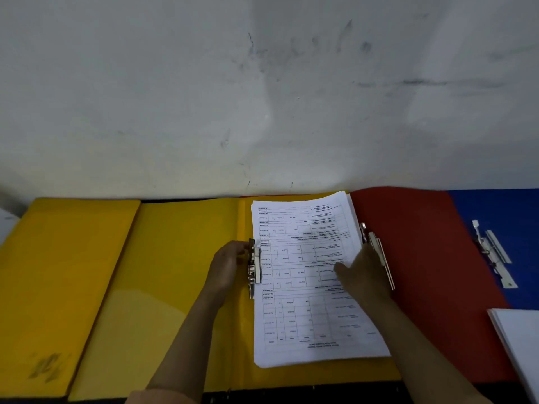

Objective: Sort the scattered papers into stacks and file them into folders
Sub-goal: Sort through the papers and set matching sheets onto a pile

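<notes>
An open yellow folder (180, 275) lies flat before me. A stack of printed papers (303, 313) sits on its right half. Along the stack's left edge runs the folder's metal clip (254, 269). My left hand (227, 266) holds that clip, fingers curled round it. Flat on the right side of the stack rests my right hand (364, 272), fingers spread over the top sheet.
A second yellow folder (49, 275) lies at the left. A red folder (423, 258) with its own metal clip (379, 252) and a blue folder (507, 211) with a clip (493, 255) lie to the right. A white paper pile (519, 339) sits at the right edge. A wall rises behind.
</notes>
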